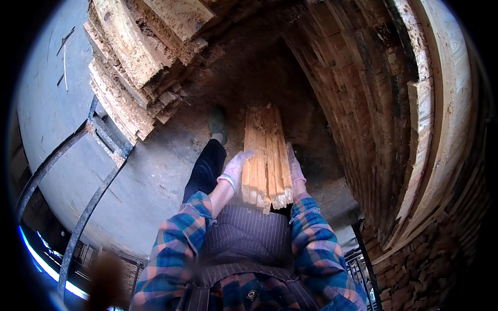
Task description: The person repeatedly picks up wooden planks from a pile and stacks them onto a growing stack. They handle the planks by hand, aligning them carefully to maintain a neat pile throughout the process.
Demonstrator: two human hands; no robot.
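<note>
A bundle of several rough wooden slats [265,155] is held lengthwise in front of my apron, its near ends close to my waist. My left hand [237,168], in a pale pinkish glove, presses against the bundle's left side with the thumb over the top edge. On the opposite side my right hand [295,165], gloved alike, clamps the bundle's right edge. The fingers of both hands are partly hidden behind and under the wood.
Stacked rough boards [132,52] rise at the upper left. A tall wall of piled planks [363,88] curves along the right. A metal frame [104,140] stands at left, and wood pieces [415,264] fill the lower right. My shoe [217,122] rests on the dusty floor.
</note>
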